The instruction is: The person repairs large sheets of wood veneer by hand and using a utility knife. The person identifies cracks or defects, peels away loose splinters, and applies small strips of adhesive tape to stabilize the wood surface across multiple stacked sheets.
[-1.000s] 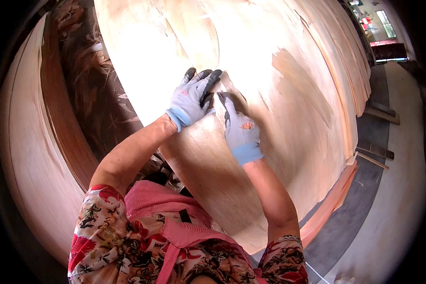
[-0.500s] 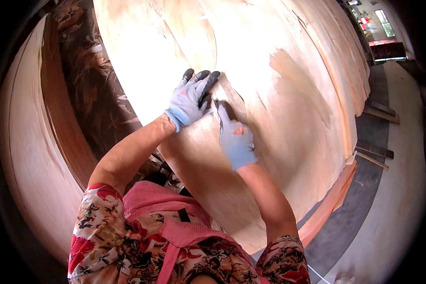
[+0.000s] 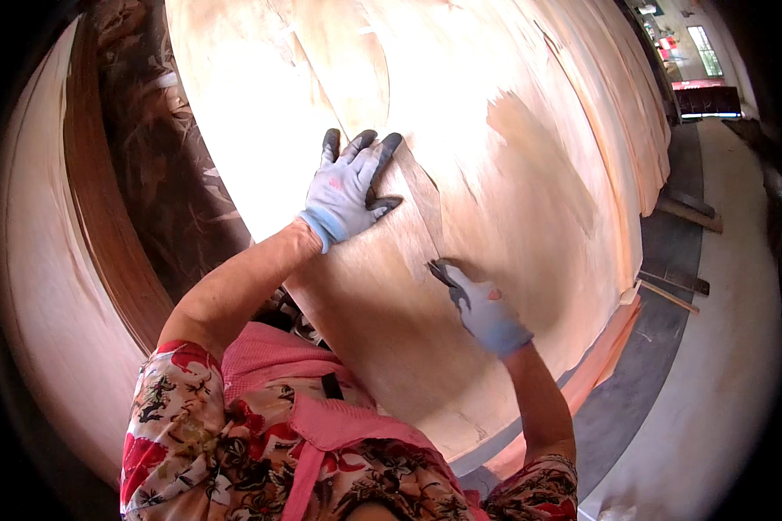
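Note:
A broad, pale wood veneer sheet (image 3: 382,321) lies on top of a stack beneath both my hands. My left hand (image 3: 347,187), in a grey glove with dark fingertips, presses on it with fingers spread. From beside that hand a narrow darker strip of veneer (image 3: 423,200) runs toward my right hand (image 3: 482,308). The right hand, gloved alike, is closed, its fingertips low over the sheet at the strip's near end. Whatever it may grip is too small and dark to make out.
Another veneer stack (image 3: 104,200) stands at the left, with torn veneer scraps (image 3: 169,148) on the ground between the stacks. Ragged sheet edges (image 3: 621,130) hang along the right side. Wooden sticks (image 3: 673,276) jut out over the grey floor there.
My right hand has drawn back toward me and to the right, away from my left hand. The left hand stays pressed down, its thumb now stretched out to the side.

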Demonstrator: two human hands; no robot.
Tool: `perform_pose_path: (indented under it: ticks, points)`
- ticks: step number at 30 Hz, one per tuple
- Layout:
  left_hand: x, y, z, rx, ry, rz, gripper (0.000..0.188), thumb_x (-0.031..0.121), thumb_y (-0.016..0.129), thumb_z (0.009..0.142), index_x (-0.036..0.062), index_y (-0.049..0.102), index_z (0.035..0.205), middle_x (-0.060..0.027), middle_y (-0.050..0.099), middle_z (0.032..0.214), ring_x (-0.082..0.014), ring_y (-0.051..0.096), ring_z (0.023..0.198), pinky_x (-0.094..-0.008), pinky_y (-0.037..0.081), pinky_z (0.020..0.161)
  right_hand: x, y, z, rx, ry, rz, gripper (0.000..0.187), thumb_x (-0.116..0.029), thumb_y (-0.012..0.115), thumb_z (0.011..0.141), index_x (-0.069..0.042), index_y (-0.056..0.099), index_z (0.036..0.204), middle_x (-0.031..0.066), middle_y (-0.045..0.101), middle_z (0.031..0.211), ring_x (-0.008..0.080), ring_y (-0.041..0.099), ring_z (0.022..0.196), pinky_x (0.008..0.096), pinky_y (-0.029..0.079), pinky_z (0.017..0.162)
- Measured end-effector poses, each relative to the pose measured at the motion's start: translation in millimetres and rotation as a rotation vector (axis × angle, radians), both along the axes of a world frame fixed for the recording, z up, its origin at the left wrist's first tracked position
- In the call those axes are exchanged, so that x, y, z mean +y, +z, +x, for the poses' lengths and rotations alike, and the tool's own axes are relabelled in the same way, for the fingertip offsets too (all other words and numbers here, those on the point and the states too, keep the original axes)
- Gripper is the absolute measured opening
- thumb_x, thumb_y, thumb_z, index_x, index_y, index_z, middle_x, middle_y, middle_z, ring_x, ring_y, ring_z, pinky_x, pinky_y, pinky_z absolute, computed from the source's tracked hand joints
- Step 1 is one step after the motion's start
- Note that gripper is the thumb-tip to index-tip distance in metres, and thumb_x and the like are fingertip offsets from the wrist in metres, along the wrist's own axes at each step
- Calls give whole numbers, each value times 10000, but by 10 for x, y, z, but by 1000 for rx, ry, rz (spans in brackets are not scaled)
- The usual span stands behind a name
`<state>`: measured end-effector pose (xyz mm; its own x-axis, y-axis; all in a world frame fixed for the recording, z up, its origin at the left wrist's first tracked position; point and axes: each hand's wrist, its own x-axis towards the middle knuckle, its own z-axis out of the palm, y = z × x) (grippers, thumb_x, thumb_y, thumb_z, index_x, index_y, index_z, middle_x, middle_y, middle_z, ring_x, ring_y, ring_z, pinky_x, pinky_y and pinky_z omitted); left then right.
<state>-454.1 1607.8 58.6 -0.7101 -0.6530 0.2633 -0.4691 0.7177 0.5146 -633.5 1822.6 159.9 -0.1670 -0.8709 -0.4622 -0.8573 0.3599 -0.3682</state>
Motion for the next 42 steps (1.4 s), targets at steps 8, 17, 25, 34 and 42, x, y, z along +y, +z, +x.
perform_pose_path:
  ticks: [8,17,25,34,42]
  points:
    - [-22,-23,-34,76,-20,34,988,415,780,799,134,260,1591,-125,539,1423,-339,422,1412,-617,153,1222,-959,-421,-13,247,235,-299,543,-110,573,937,-235,505,1460,148,689,861,361,690,760,481,551,660]
    - [10,-36,-16,75,-7,28,1000,424,779,800,139,244,1595,-124,547,1410,-337,421,1416,-624,141,1223,-1305,-518,7,419,418,-220,543,-153,541,954,-303,494,1474,150,675,845,350,677,730,493,539,627]
    - [-13,-39,6,40,-9,-13,978,462,756,819,120,260,1589,-135,525,1451,-340,431,1407,-622,162,1215,-975,-434,-50,454,338,-46,660,-98,486,948,-338,366,1551,176,699,898,371,705,751,489,570,642]
    - [48,-14,-76,41,-3,-77,953,512,728,850,119,273,1590,-123,474,1511,-323,414,1419,-615,177,1208,123,-646,449,485,-14,-80,724,-72,486,927,-304,305,1589,173,678,818,304,700,666,439,560,577]
    - [51,-21,-56,13,10,-140,983,535,708,859,89,240,1599,-141,452,1516,-338,368,1450,-605,167,1212,700,-665,274,193,-421,-323,674,-216,629,936,-227,356,1553,212,656,802,402,653,680,513,512,625]
